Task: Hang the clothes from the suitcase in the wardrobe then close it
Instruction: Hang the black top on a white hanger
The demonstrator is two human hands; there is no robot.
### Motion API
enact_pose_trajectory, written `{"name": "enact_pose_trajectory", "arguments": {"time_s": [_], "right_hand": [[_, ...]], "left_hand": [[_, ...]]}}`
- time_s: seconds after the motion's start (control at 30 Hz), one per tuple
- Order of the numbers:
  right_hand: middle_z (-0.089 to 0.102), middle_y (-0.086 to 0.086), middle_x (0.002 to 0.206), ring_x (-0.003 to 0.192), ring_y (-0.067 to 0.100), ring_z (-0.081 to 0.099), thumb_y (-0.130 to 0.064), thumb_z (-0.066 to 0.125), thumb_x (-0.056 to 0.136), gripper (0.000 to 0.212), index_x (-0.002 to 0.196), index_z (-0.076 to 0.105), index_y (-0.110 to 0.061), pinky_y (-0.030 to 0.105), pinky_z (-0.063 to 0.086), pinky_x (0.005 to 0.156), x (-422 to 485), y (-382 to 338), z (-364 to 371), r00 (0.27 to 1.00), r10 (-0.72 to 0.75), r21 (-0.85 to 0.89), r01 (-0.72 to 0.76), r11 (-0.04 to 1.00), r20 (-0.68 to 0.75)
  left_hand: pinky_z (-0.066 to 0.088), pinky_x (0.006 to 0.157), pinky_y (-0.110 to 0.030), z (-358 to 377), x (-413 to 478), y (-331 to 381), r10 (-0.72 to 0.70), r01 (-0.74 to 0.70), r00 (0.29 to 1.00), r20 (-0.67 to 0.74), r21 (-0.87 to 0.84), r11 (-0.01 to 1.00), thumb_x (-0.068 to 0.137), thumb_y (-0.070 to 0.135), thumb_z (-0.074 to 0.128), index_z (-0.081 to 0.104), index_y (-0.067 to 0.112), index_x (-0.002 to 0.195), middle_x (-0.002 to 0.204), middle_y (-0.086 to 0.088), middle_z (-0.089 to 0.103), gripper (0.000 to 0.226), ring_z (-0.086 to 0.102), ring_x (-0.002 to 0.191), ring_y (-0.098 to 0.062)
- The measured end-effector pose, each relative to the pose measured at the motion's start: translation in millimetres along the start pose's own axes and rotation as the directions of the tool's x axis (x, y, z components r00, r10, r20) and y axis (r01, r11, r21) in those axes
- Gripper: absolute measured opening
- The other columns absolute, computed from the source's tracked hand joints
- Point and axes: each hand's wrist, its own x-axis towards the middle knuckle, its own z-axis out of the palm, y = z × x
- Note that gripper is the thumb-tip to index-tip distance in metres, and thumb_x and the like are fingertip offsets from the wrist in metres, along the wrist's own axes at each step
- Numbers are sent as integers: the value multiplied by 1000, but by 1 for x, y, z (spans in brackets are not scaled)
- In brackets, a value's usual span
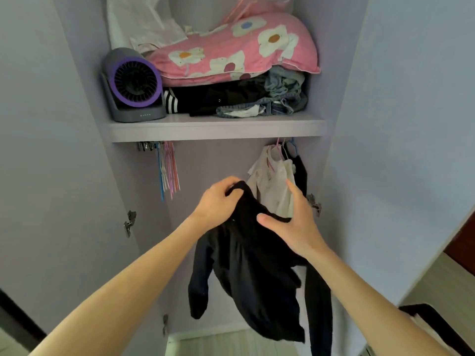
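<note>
Left grip (218, 201) curled tight, raised — right grip (293, 223) just beside, thumb pinching.

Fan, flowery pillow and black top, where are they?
fan (135, 82): head view, middle of its dark round grille.
flowery pillow (239, 47): head view, its pink front side.
black top (257, 268): head view, the hanging body of it.
</note>
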Motion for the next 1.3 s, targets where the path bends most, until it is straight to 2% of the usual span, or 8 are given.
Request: {"name": "enact_pose_trajectory", "arguments": {"time_s": [0.13,0.27,0.43,0.6,0.77,0.93,1.07,1.3], "right_hand": [[67,-13,104,94,9,66,-35,58,95,43,136,45,-37,32,55,83,11,5,22,996,-23,-264,46,963,91],[62,-9,115,102,16,61,-19,51,95,37,129,56,-31,29,49,76,19,31,4,996,56,-548,-8,837,71],[66,3,91,91,18,59,-3,47,85,29,97,71,-14,28,42,72,29,57,-30,929,330,-331,-263,906,166],[64,6,71,76,26,60,-28,63,70,22,72,65,-6,34,44,74,19,49,-22,909,309,22,-328,944,280],[74,14,108,105,28,69,-26,70,80,38,108,74,-1,36,50,97,14,30,-22,837,197,259,-369,893,511],[62,-10,62,60,3,57,-25,60,97,31,68,61,-15,22,40,63,16,29,-18,947,93,-112,-61,992,308],[65,-13,73,70,0,59,-38,58,98,19,82,63,-28,12,40,64,13,22,-6,972,-67,-161,105,981,225],[75,-1,91,90,16,70,-36,63,96,17,98,75,-24,36,56,86,23,-15,17,929,-119,3,126,992,352]], "left_hand": [[53,82,-25,-6,9,19,204,-212,977,59,292,933,98,24,50,66,37,109,101,18,69,23,64,92,-6],[53,78,-36,-40,6,-3,184,-149,983,7,617,772,100,30,48,61,38,118,109,10,68,24,65,95,-18],[54,83,-45,-96,-9,-56,-105,126,991,-83,838,531,104,43,39,58,38,124,116,0,67,28,64,102,-30],[45,71,-22,-104,-15,-65,-346,296,938,31,448,843,97,49,56,74,26,97,94,6,70,30,64,92,-15],[49,96,-33,-119,-17,-64,-492,475,868,64,183,861,92,46,66,75,21,109,108,2,71,32,66,99,-18],[46,90,-30,-115,-20,-64,-506,495,862,39,150,856,92,39,67,74,18,108,110,0,71,27,65,97,-17],[51,95,-33,-97,-23,-42,-435,453,877,203,-45,891,86,33,75,76,21,102,103,4,76,20,71,100,-17],[41,107,-33,-44,-16,-16,-176,72,933,313,317,946,71,65,78,45,45,141,137,19,52,80,54,122,-9]]}}
